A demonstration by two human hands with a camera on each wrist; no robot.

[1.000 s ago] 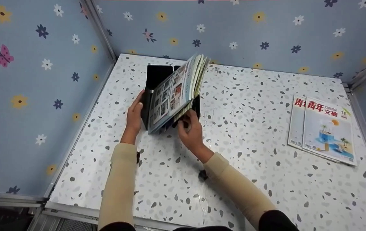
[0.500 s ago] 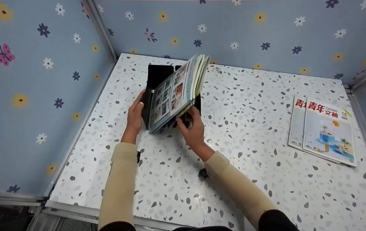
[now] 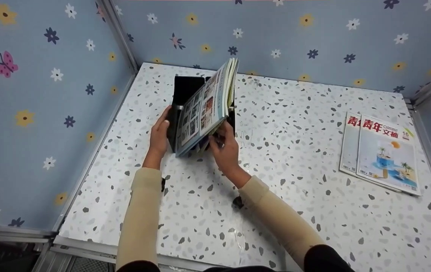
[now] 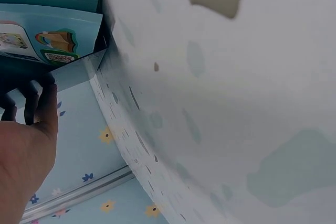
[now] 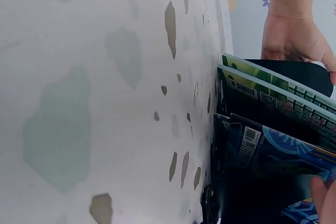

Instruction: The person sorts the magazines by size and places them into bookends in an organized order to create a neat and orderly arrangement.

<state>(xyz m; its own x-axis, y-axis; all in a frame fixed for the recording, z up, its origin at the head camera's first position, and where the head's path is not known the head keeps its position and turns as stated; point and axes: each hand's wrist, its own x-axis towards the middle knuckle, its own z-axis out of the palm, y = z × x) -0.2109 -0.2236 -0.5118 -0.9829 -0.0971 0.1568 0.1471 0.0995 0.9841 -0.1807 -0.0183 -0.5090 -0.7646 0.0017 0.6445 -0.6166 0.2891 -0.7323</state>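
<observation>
A sheaf of magazines (image 3: 204, 109) leans in the black holder (image 3: 187, 88), which stands toward the back left of the speckled table (image 3: 294, 151); the upper edges rise obliquely, tilted to the right. The left hand (image 3: 158, 138) braces the holder's left panel, its fingers along the outer face and its thumb lapped over the edge, so that the panel is clasped between them. The right hand (image 3: 226, 151) lies at the lower right of the sheaf with bent fingers, thumb tip and forefinger apart; their far ends pass behind the covers, and whether they pinch a sheet cannot be told. In the right wrist view, a gap parts two green-covered magazines (image 5: 252, 92) from a dark blue magazine (image 5: 283, 142). Good handling, it is judged, calls for a firm left brace, since a pull on the leaning covers could drag or tip the holder. The right fingers do best to take the whole thickness wanted, low and near the spines or edges, and to move it along its own slant; a lone thin cover could crease or catch on its neighbour. Two further magazines (image 3: 387, 155) lie overlapped at the table's right, well apart.
</observation>
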